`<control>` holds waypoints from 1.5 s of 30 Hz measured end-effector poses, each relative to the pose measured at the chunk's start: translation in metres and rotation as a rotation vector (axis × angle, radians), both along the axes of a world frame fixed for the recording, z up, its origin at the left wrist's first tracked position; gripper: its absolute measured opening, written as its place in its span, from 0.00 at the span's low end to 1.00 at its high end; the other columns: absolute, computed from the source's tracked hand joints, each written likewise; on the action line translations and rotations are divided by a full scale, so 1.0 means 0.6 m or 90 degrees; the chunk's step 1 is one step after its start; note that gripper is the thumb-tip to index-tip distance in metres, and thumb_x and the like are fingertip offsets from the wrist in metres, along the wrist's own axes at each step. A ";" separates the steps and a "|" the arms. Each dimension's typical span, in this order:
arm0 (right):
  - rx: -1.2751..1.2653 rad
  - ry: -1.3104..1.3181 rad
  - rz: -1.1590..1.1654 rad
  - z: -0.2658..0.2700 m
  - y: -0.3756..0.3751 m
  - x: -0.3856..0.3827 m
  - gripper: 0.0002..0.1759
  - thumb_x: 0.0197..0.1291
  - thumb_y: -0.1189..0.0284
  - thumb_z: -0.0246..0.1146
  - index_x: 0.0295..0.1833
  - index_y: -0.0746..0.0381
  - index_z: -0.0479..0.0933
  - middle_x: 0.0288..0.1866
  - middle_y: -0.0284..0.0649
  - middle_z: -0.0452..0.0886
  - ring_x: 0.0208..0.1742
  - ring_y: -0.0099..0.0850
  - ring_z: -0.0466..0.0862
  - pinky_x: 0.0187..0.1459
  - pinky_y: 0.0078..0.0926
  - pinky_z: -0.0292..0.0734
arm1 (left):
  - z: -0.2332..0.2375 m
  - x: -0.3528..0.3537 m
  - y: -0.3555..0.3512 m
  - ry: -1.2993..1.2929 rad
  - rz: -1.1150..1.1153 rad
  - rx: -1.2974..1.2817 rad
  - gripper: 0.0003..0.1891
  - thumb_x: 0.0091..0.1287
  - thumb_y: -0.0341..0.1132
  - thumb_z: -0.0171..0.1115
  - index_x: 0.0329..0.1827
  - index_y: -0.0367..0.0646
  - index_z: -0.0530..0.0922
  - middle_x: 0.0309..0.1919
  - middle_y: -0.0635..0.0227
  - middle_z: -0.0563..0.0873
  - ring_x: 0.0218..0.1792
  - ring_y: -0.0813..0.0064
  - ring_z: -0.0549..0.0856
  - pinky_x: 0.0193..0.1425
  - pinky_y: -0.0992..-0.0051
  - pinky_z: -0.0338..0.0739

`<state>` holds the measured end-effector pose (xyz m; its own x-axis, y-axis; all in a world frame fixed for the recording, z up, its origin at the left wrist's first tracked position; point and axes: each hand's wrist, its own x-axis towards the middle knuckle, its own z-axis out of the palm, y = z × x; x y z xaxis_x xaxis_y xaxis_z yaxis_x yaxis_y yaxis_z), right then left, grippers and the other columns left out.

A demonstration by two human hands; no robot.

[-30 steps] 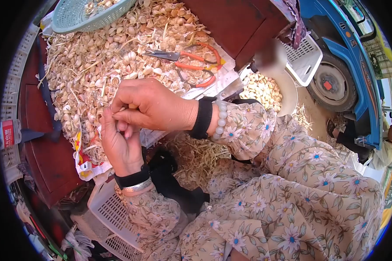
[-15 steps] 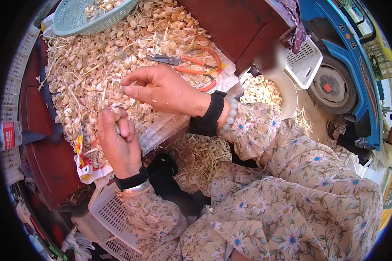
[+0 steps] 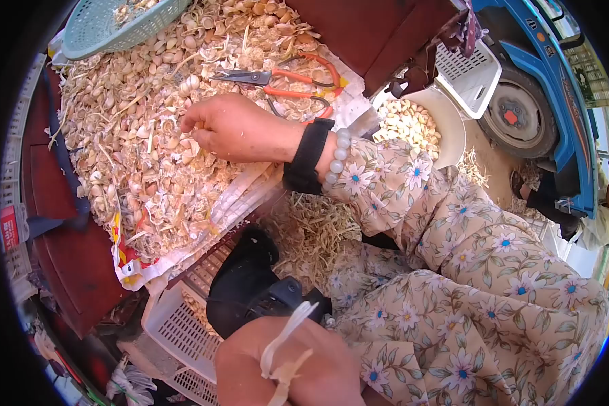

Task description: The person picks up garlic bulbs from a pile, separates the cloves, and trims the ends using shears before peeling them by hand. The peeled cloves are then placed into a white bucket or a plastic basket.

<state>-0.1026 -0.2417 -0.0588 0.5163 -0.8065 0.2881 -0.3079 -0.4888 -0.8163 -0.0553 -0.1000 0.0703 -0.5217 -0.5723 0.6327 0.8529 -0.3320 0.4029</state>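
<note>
My right hand (image 3: 233, 128) is over a wide heap of garlic cloves and papery skins (image 3: 159, 135), its fingers bent together and fingertips right at the cloves. What those fingers hold, if anything, is hidden. Close to the camera at the bottom is my left hand (image 3: 277, 358), large in view with its fingers out of sight. Pale strips of garlic skin (image 3: 287, 338) overlap it. Orange-handled scissors (image 3: 267, 80) lie on the heap just beyond my right hand, blades pointing left.
A round tub of peeled cloves (image 3: 453, 128) stands right of the heap. A light-blue basket (image 3: 125, 27) sits at the far left, a white crate (image 3: 176, 331) below the table. A blue vehicle (image 3: 541, 74) and a person's shoe (image 3: 561, 220) are at the right.
My left hand has left the heap and come down and right, close to the camera. My right hand has shifted slightly left, with its fingers curled more tightly at the cloves.
</note>
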 end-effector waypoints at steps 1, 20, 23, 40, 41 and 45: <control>0.101 -0.024 0.013 0.005 -0.001 0.000 0.12 0.58 0.73 0.55 0.47 0.64 0.76 0.36 0.44 0.81 0.38 0.35 0.82 0.41 0.31 0.75 | 0.000 0.001 0.003 0.006 -0.005 0.004 0.11 0.63 0.31 0.59 0.37 0.33 0.67 0.29 0.50 0.75 0.14 0.71 0.77 0.12 0.79 0.66; 0.679 -0.606 0.316 0.028 0.027 0.012 0.25 0.59 0.87 0.48 0.63 0.71 0.55 0.52 0.54 0.70 0.52 0.43 0.79 0.51 0.33 0.80 | -0.020 0.026 0.004 0.098 0.048 0.075 0.11 0.59 0.30 0.65 0.43 0.38 0.80 0.33 0.54 0.81 0.24 0.64 0.81 0.25 0.73 0.76; 0.770 -0.681 0.345 0.028 0.023 0.005 0.23 0.60 0.86 0.47 0.62 0.72 0.56 0.52 0.55 0.70 0.52 0.45 0.79 0.51 0.35 0.80 | -0.020 0.040 0.015 0.079 0.116 0.217 0.09 0.64 0.30 0.58 0.38 0.34 0.68 0.30 0.49 0.75 0.15 0.71 0.77 0.13 0.79 0.68; 0.981 -0.843 0.221 0.024 0.031 -0.009 0.15 0.66 0.79 0.43 0.57 0.67 0.62 0.57 0.51 0.69 0.61 0.39 0.73 0.52 0.39 0.75 | -0.156 0.104 -0.067 -0.499 0.642 0.521 0.20 0.72 0.48 0.45 0.53 0.40 0.71 0.39 0.64 0.79 0.34 0.76 0.77 0.28 0.84 0.66; 0.894 -0.801 0.190 0.027 0.034 -0.008 0.15 0.65 0.79 0.43 0.57 0.66 0.63 0.57 0.50 0.70 0.61 0.37 0.73 0.52 0.37 0.75 | -0.157 0.104 -0.069 -0.464 0.604 0.532 0.22 0.71 0.51 0.43 0.53 0.40 0.70 0.39 0.64 0.79 0.33 0.76 0.77 0.28 0.84 0.66; 0.561 -0.618 0.154 0.041 0.051 0.002 0.16 0.65 0.78 0.45 0.58 0.66 0.64 0.54 0.44 0.73 0.59 0.31 0.74 0.52 0.28 0.74 | -0.166 0.117 -0.075 -0.297 0.441 0.588 0.30 0.70 0.58 0.37 0.57 0.38 0.67 0.45 0.62 0.77 0.39 0.74 0.77 0.32 0.81 0.71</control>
